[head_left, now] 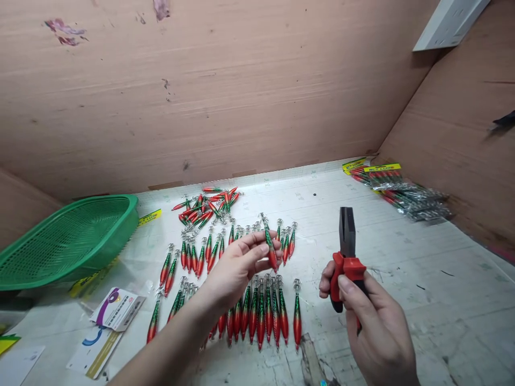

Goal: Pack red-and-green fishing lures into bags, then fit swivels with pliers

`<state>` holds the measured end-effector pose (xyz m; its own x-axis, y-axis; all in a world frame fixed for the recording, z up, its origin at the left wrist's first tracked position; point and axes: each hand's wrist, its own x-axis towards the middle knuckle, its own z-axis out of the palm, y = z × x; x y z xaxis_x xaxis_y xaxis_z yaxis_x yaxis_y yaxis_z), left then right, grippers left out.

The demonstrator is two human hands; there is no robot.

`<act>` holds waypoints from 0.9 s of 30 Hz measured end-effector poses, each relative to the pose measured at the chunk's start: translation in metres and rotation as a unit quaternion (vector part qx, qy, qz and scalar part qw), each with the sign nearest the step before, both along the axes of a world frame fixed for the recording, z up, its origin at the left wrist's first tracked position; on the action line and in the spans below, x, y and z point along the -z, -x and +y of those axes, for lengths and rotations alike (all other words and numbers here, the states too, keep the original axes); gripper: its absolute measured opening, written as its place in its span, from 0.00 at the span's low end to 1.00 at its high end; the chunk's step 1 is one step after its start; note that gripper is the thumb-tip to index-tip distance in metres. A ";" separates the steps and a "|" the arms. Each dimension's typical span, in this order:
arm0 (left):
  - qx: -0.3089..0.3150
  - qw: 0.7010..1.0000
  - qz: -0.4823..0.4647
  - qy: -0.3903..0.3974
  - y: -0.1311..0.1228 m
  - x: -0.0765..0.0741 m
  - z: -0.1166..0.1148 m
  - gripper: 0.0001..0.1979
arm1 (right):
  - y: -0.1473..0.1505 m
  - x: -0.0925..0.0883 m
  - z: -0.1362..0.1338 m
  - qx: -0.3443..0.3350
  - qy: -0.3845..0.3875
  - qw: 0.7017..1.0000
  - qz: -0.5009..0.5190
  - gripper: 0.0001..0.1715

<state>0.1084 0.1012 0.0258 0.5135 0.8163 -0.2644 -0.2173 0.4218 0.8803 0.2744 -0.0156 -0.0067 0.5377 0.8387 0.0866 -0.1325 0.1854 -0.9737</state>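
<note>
Pinched between the thumb and fingers of my left hand is a red and green fishing lure, its crown of hooks pointing up. My right hand grips the red and black handles of a pair of pliers. The plier jaws point upward and stand apart from the lure. Below my left hand lies a row of similar lures, side by side with hooks at the top. More lures lie behind and left of my left hand, partly hidden by it.
A loose pile of lures lies farther back. At the left stands a green plastic basket beside printed cards. Bagged lures with yellow headers are heaped at the back right. Wooden panels wall in the table.
</note>
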 end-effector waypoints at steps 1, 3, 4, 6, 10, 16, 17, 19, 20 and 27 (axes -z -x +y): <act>0.002 1.000 -0.015 0.013 0.000 -0.001 -0.005 0.14 | 0.000 0.002 0.000 -0.004 -0.002 1.000 -0.012 0.12; 0.005 0.999 -0.028 0.025 -0.001 -0.002 -0.011 0.16 | 0.000 0.004 0.001 -0.009 -0.004 0.999 -0.033 0.12; 0.004 0.999 -0.029 0.027 -0.001 -0.002 -0.012 0.17 | -0.001 0.005 0.001 -0.013 -0.002 0.999 -0.039 0.12; 0.001 0.999 -0.026 0.024 -0.001 -0.003 -0.012 0.18 | -0.001 0.007 0.002 -0.020 0.001 0.999 -0.047 0.12; -0.001 1.000 -0.011 0.009 0.002 -0.002 -0.010 0.19 | -0.001 0.010 0.001 -0.021 0.000 0.999 -0.049 0.12; -0.015 0.998 0.058 -0.014 0.001 -0.002 -0.019 0.20 | 0.000 0.009 0.001 -0.021 -0.005 0.999 -0.042 0.11; -0.007 0.996 0.081 -0.032 -0.002 0.000 -0.025 0.18 | 0.000 0.008 0.001 -0.014 -0.006 0.999 -0.035 0.10; 0.037 0.987 0.140 -0.073 -0.011 0.007 -0.041 0.14 | -0.001 0.004 0.000 0.002 -0.011 1.000 -0.020 0.10; 0.070 0.978 0.172 -0.095 -0.017 0.012 -0.049 0.13 | -0.001 0.002 0.000 0.010 -0.014 1.000 -0.012 0.10; 0.219 0.756 0.467 -0.403 -0.052 0.053 -0.089 0.07 | -0.004 -0.010 -0.001 0.057 -0.035 0.997 0.037 0.11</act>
